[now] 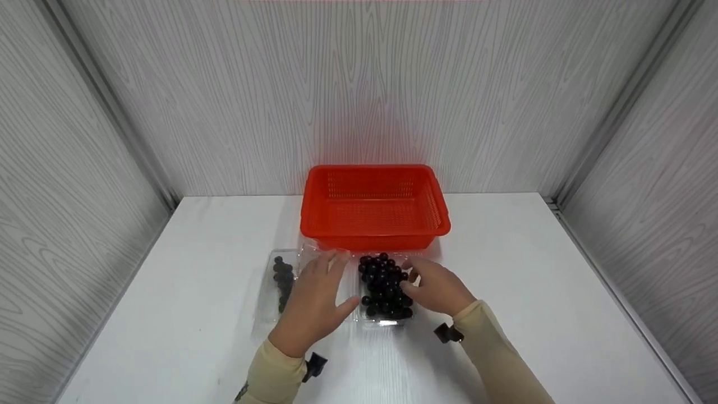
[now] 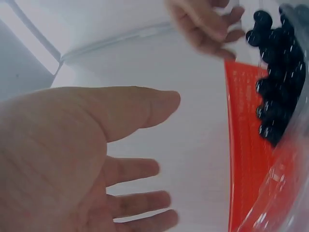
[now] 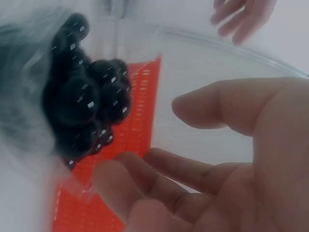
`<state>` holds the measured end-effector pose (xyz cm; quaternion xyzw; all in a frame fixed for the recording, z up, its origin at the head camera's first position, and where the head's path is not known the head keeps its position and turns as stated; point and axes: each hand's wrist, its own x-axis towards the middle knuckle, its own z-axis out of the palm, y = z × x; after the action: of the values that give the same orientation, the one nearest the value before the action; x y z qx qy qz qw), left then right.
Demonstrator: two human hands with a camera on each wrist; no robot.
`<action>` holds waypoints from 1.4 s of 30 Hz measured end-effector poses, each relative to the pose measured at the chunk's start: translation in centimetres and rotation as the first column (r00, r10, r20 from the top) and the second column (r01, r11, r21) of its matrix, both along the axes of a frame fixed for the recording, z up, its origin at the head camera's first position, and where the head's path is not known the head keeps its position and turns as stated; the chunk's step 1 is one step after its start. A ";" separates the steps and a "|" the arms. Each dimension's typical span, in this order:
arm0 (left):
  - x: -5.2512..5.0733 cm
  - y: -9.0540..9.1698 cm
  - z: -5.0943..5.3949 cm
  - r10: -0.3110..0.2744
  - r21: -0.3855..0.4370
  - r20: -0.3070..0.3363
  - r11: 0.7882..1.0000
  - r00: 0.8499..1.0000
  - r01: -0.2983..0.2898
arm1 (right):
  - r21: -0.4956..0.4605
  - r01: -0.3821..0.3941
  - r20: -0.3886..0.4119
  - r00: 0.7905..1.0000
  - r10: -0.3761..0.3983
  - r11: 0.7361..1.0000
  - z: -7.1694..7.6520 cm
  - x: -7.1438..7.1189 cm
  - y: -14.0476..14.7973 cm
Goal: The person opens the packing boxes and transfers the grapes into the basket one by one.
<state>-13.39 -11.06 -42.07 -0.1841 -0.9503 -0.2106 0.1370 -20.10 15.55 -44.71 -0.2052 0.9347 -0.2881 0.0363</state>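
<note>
Dark round grapes (image 1: 384,286) lie heaped in a clear plastic box (image 1: 388,323); they also show in the left wrist view (image 2: 280,77) and the right wrist view (image 3: 72,101). My right hand (image 1: 440,287) is at the box's right side, thumb and bent fingers apart beside the grapes, gripping nothing visible. To the left, my left hand (image 1: 314,303) hovers over clear plastic, its fingers spread and empty in the left wrist view (image 2: 82,154). Its palm partly hides more dark fruit (image 1: 283,275) in a clear container (image 1: 266,303).
An empty red basket (image 1: 370,216) with slotted walls stands just behind the clear boxes. White table surface (image 1: 516,269) extends to both sides. Grey wood-grain panels (image 1: 269,95) rise at the back, left and right.
</note>
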 end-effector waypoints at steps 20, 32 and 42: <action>-1.9 2.4 -4.4 -0.013 -0.053 0.246 0.998 0.969 0.027 | 0.144 -0.023 0.053 0.998 0.016 0.989 -1.5 0.6 -1.4; -2.0 2.6 -4.9 -0.008 -0.135 0.310 0.989 0.951 0.053 | 0.178 -0.027 0.044 0.999 0.019 0.984 -1.9 0.4 -1.7; -2.2 3.1 -5.3 0.003 -0.151 0.280 0.988 0.960 0.040 | 0.205 0.002 0.063 0.998 -0.015 0.979 -2.3 0.3 -1.9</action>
<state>-15.62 -7.98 -47.40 -0.1715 -0.9718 -0.1610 -0.0151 -19.84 13.64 -46.97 -0.1870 0.9586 -0.1971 0.0859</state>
